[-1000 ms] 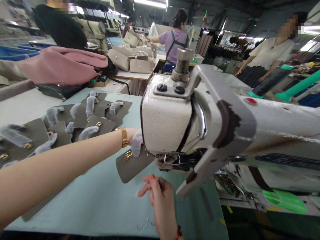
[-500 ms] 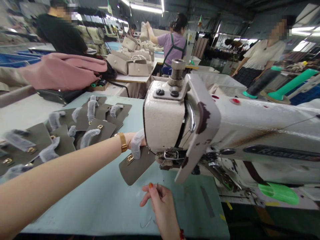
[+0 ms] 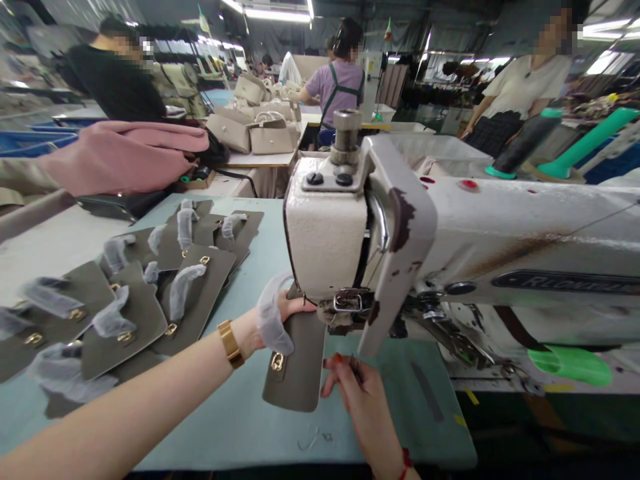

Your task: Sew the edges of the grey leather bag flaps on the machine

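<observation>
Workshop, strip-lit, with boxy beige bags [image 3: 273, 139] and a crumpled pink cloth [image 3: 125, 157] beyond the bench [image 3: 225, 423], whose top is smooth and pale blue-green.

Machine [image 3: 325, 230]: sewing type, glossy off-white enamel, chipped grey guard; a dark thread cone [image 3: 525, 143] behind.

Panel [image 3: 300, 357]: one, grey, smooth, leather-like, round-cornered; upper end at the machine's head, lower end toward the wearer. Fitted with a gold-coloured clasp [image 3: 277, 361] and a curved handle [image 3: 273, 320] in cloudy white film.

Spare panels [image 3: 197, 300]: several, similar, overlapping at left.

Left hand [image 3: 253, 327]: passes under the handle, fingers on the panel's upper part; whether the grip pinches it, cannot tell.

Right hand [image 3: 365, 397]: just beside the panel's right edge, grip closed around a slim dark metal tool [image 3: 356, 367], mostly hidden.
</observation>
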A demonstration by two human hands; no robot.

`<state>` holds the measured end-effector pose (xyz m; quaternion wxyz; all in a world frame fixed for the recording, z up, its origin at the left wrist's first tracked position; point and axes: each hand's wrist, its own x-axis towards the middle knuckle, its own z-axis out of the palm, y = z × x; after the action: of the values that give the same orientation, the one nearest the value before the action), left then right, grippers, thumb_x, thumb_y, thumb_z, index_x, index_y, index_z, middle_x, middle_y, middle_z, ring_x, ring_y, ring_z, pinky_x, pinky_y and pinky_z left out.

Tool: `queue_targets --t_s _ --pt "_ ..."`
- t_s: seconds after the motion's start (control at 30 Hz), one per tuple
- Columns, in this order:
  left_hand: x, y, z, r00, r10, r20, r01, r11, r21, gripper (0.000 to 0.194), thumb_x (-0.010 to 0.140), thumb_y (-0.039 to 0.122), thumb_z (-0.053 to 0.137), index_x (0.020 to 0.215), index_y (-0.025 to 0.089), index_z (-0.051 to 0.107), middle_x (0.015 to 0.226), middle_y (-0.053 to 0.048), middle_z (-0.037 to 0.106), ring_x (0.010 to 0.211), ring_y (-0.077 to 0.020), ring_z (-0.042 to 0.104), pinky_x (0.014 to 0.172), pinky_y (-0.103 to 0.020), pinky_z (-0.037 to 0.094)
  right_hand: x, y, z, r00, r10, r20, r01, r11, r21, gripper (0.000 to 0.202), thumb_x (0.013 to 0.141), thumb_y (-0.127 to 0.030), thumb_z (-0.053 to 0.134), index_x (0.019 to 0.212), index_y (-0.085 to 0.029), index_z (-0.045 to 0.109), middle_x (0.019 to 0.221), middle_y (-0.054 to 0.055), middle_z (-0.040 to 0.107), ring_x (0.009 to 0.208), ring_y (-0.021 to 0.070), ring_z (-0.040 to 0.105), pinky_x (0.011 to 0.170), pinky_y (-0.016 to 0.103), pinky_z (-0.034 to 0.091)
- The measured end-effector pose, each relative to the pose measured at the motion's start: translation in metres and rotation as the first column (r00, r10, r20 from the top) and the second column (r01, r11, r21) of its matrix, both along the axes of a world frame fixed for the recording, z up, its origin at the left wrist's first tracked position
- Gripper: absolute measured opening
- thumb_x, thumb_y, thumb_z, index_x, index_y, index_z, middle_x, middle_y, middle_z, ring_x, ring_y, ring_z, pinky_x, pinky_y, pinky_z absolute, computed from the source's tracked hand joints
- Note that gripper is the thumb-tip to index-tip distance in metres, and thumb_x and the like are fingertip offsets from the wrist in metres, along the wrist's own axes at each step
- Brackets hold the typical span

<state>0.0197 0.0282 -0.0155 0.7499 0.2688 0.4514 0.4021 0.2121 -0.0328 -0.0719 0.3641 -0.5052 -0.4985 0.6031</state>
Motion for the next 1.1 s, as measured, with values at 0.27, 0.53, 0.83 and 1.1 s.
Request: queue_targets --t_s 0.27,0.53,0.83,1.1 --pt "0.003 -0.019 -0.018 0.983 -0.011 0.181 0.027 0.996 -0.086 0.025 0.075 0.032 0.071 0.095 0.018 0.071 0.083 -0.004 0.073 0.077 -0.0189 0.069 0.077 -0.029 0.055 0.011 0.016 0.023 0.994 -0.012 0.108 0.006 0.998 0.06 0.044 0.09 -0.048 0.051 0.062 -0.017 0.065 0.057 0.001 0.055 0.059 0.0155 0.052 0.058 0.023 0.037" --pt "0.005 -0.021 -0.019 0.976 0.057 0.212 -0.039 0.995 -0.088 0.023 0.065 0.028 0.078 0.085 0.018 0.07 0.077 -0.002 0.072 0.075 -0.0186 0.069 0.077 -0.03 0.056 -0.001 0.025 0.033 0.988 0.097 0.117 -0.106 0.992 0.074 0.04 0.084 -0.05 0.057 0.064 -0.015 0.057 0.059 -0.003 0.041 0.058 0.0117 0.038 0.053 0.022 0.028" --pt "0.004 -0.016 -0.016 0.997 0.015 0.072 -0.011 0.999 -0.051 0.029 0.064 0.034 0.076 0.085 0.015 0.07 0.084 -0.006 0.073 0.075 -0.0218 0.069 0.074 -0.032 0.055 -0.009 0.024 0.016 0.995 0.093 0.023 -0.09 0.99 -0.104 0.04 0.081 -0.052 0.061 0.065 -0.016 0.052 0.057 -0.005 0.032 0.051 0.0078 0.023 0.045 0.022 0.016" --pt "-0.002 -0.011 -0.021 0.998 -0.007 0.068 0.009 0.999 -0.036 0.036 0.06 0.032 0.079 0.092 0.017 0.071 0.084 -0.007 0.074 0.074 -0.0229 0.07 0.068 -0.03 0.057 -0.014 0.021 0.017 0.999 0.045 -0.028 -0.047 0.995 -0.09 0.039 0.082 -0.051 0.062 0.068 -0.015 0.054 0.056 -0.006 0.033 0.049 0.0075 0.025 0.043 0.022 0.017"
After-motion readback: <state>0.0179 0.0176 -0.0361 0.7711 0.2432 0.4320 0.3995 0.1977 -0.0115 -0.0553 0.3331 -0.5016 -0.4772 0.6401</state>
